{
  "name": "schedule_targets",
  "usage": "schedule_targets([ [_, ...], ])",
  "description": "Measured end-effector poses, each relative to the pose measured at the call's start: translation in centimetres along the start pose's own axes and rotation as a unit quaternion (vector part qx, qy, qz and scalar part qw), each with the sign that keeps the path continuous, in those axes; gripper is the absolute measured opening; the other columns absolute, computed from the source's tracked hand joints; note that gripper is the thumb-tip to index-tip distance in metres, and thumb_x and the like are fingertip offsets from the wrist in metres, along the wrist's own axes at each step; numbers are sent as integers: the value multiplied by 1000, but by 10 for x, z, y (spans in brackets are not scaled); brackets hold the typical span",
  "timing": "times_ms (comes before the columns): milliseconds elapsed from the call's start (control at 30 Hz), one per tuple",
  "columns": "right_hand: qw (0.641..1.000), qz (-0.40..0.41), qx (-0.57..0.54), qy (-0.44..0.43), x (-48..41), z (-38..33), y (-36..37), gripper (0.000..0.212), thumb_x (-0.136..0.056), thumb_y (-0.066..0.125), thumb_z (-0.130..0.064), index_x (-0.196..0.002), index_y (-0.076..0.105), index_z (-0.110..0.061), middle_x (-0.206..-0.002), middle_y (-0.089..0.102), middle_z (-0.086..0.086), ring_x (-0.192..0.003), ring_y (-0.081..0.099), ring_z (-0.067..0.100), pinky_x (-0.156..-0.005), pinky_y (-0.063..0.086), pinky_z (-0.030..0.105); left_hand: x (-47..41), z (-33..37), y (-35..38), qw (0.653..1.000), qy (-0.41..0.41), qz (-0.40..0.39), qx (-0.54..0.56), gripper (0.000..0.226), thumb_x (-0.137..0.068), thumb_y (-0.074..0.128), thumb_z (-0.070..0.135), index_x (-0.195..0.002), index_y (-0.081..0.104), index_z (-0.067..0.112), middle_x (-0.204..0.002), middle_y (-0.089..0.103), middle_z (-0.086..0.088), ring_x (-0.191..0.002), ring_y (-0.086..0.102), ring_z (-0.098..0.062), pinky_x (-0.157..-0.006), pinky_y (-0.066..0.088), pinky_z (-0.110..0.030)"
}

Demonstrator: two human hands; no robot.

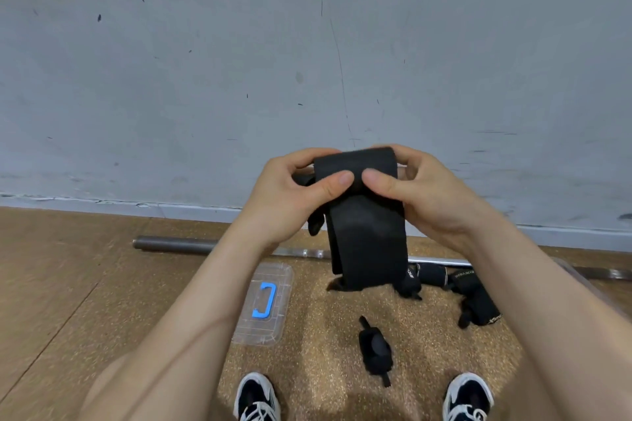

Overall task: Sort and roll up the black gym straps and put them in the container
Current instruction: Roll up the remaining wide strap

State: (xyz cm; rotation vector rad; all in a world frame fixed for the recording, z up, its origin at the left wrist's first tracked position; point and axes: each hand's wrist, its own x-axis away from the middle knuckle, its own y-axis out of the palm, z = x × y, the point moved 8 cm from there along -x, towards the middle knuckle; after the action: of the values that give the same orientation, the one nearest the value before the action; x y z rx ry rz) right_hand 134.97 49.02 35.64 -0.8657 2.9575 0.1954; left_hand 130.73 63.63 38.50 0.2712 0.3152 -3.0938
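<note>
Left hand (290, 196), right hand (429, 193) — both pinch black strap (369, 243), seemingly part-rolled.

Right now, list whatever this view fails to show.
Head view only.
Held strap: top end covered by left hand and right hand.
Bar: middle behind strap and forearms; right end cut by edge.
Lid: corner under left forearm.
Floor straps: print too small.

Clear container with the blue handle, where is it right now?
Head view: the clear container lies on the floor left of centre, beside the left forearm, nearer than the metal bar and left of the rolled strap.
</note>
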Motion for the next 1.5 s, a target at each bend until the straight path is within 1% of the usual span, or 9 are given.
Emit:
schedule_targets([
  [233, 993, 95, 54, 36, -2, 18, 12, 58, -87, 48, -62, -121, 64, -18, -110, 74, 0, -100, 72, 14, -91, 57, 35, 5, -12, -2, 993, -30, 101, 58, 27, -79, 79, 5, -100, 73, 21, -88, 76, 0, -82, 73, -15, -69, 58, -29],
  [433, 974, 190, -90, 89, 5, 30, 12, 54, -96, 49, -58, -125, 61, -15, -111, 73, 8, -99, 72, 23, -89, 58, 42, 8, -7, 7, 989, 30, 135, -48, 43, -74, 83, 5, -108, 71, 27, -97, 71, 19, -90, 67, 7, -80, 52, -12],
  [633, 963, 253, -77, 46, 6, 22, 9, 37, -98, 53, -48, -117, 56, -17, -108, 69, 6, -97, 70, 21, -82, 60, 39, 7, -6, 10, 989, 45, 134, -44, 46, -77, 81, 6, -116, 69, 27, -102, 71, 16, -93, 67, 5, -81, 53, -14],
  [800, 954, 296, -50, -11, 0, 11, -1, 41, -99, 48, -51, -117, 53, -14, -114, 66, 8, -100, 68, 17, -83, 58, 34, 8, -10, -2, 982, 7, 186, -14, 57, -78, 82, 24, -115, 43, 42, -122, 54, 9, -110, 59, -4, -82, 53, -18],
  [933, 946, 317, -72, -18, 0, 14, -12, 34, -97, 49, -54, -107, 51, -22, -115, 65, 7, -106, 66, 22, -95, 55, 47, 10, -9, -15, 960, 11, 215, -178, 26, -77, 78, 43, -79, 56, 30, -109, 54, 10, -109, 53, -5, -89, 46, -24],
  [1100, 943, 326, -68, -13, 2, 16, -13, 36, -97, 47, -57, -109, 50, -23, -114, 64, 5, -106, 66, 21, -96, 54, 48, 7, -20, -18, 962, -29, 204, -181, 39, -79, 75, 47, -68, 61, 12, -67, 60, 6, -64, 55, -6, -66, 48, -26],
  [1267, 941, 330, -73, -4, 5, 17, -10, 46, -98, 47, -53, -120, 50, -13, -108, 66, 5, -98, 68, 19, -82, 59, 38, 8, -31, 14, 990, -94, 105, -17, 18, -79, 80, 30, -86, 74, 14, -83, 76, -1, -81, 73, -12, -74, 59, -27],
  [1400, 952, 300, -66, -8, 2, 23, 1, 39, -96, 54, -47, -117, 50, -15, -110, 65, 3, -98, 68, 15, -84, 57, 33, 7, -38, 3, 978, -114, 172, 17, 26, -82, 79, 29, -80, 71, 4, -82, 75, -13, -83, 73, -27, -82, 58, -45],
  [1500, 958, 280, -37, -47, -2, 13, 0, 30, -90, 65, -40, -106, 50, -20, -104, 68, 4, -92, 70, 12, -74, 57, 28, 6, -31, -1, 975, -84, 205, -30, 23, -88, 73, 28, -75, 66, 10, -76, 68, -17, -75, 68, -29, -75, 56, -42],
])
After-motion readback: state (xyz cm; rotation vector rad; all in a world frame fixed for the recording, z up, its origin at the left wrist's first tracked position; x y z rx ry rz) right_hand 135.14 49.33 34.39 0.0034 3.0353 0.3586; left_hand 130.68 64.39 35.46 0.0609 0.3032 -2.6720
